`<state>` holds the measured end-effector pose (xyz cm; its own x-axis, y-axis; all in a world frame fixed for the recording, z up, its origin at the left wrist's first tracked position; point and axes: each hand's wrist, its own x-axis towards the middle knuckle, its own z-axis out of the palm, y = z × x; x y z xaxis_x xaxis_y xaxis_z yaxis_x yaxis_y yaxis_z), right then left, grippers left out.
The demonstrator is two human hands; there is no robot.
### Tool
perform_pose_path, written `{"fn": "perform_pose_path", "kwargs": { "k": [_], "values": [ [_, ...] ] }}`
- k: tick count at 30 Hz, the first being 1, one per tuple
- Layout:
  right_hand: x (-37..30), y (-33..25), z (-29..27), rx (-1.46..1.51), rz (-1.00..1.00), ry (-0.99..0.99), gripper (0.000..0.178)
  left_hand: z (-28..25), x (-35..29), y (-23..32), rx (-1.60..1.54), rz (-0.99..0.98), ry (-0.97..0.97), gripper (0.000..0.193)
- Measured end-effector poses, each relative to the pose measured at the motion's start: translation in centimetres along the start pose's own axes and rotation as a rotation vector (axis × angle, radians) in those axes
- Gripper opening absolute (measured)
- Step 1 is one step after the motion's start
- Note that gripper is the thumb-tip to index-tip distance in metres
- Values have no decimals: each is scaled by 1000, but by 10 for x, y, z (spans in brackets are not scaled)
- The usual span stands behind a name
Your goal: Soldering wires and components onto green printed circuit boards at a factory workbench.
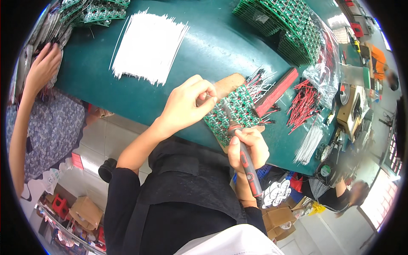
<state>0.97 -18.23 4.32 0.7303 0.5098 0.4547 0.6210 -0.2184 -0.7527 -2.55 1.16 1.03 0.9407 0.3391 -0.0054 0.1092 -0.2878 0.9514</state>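
My right hand (256, 146) grips a soldering iron (250, 172) with a grey and red handle, its tip end over a green circuit board panel (241, 101). At the panel's left edge my left hand (185, 104) is closed in a pinch, with what looks like a thin pale wire between thumb and forefinger. The panel carries many small repeated boards and rests on a brown wooden board (230, 84). A red bar (276, 92) lies across the panel's right side, beside black-tipped red and white wires (260, 83). The iron's tip is hard to make out.
A broad sheaf of white wires (148, 46) lies on the green table (199, 40). To the right are red wires (302, 102), more white wires (309, 144) and a plastic bag (325, 78). Stacked circuit panels (287, 23) stand behind. A co-worker's hand (44, 63) is at left.
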Motion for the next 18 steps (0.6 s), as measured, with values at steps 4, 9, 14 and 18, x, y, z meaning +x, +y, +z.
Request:
{"fn": "perform_pose_path", "kwargs": {
  "k": [4,9,14,18],
  "values": [
    [-6,-4,4,0,43,13,15,2,-7,-1,48,36,14,7],
    [-8,-5,3,-6,11,-57,14,3,-10,-2,66,45,5,7],
    [-6,-5,3,-36,-10,-64,15,6,-10,-3,65,53,32,9],
    [-5,-1,9,-89,-61,-27,16,6,-9,-5,120,23,-12,10]
  ]
}}
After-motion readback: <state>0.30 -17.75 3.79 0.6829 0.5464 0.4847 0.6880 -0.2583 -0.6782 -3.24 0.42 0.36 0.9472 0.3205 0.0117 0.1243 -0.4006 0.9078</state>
